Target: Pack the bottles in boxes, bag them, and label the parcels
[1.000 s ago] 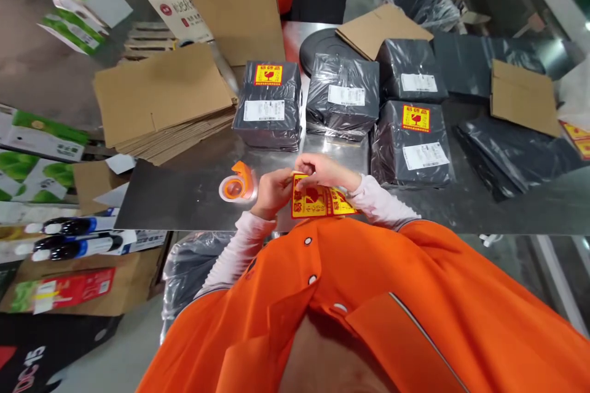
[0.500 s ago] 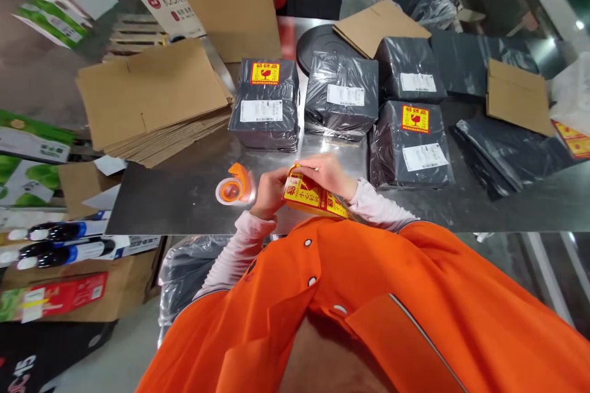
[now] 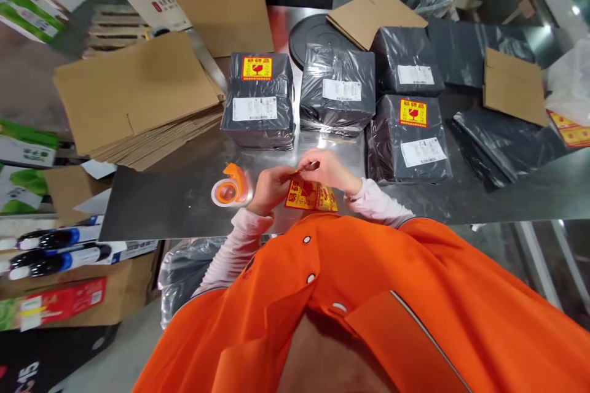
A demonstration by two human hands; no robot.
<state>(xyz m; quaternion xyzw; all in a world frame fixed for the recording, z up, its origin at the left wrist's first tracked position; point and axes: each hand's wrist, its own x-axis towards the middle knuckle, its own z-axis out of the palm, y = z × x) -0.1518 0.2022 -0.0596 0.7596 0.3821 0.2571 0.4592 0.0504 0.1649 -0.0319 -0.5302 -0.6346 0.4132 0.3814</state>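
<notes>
Yellow-and-red fragile stickers (image 3: pixel 304 196) hang in front of my body at the table's near edge. My left hand (image 3: pixel 271 189) is closed in a pinch on their upper left edge. With bent fingers, my right hand (image 3: pixel 329 171) pinches the top edge close to the left fingertips, partly hiding the stickers. An orange tape dispenser (image 3: pixel 229 189) lies just left of my left hand. Beyond my hands stand black-wrapped boxes (image 3: pixel 340 89) with white labels. Two of them, a left box (image 3: pixel 257 104) and a right box (image 3: pixel 410 141), carry a fragile sticker like those I hold.
Flat cardboard sheets (image 3: pixel 142 86) are stacked at the left of the metal table (image 3: pixel 157 196). An open carton (image 3: pixel 221 6) stands behind them. Folded black plastic (image 3: pixel 507 141) and a cardboard piece (image 3: pixel 514 86) lie at right. Dark bottles (image 3: pixel 59 258) lie at lower left.
The stickers have tipped to hang flatter toward me. My right fingers have risen slightly and curled closer to my left fingertips. The whole view has shifted a little.
</notes>
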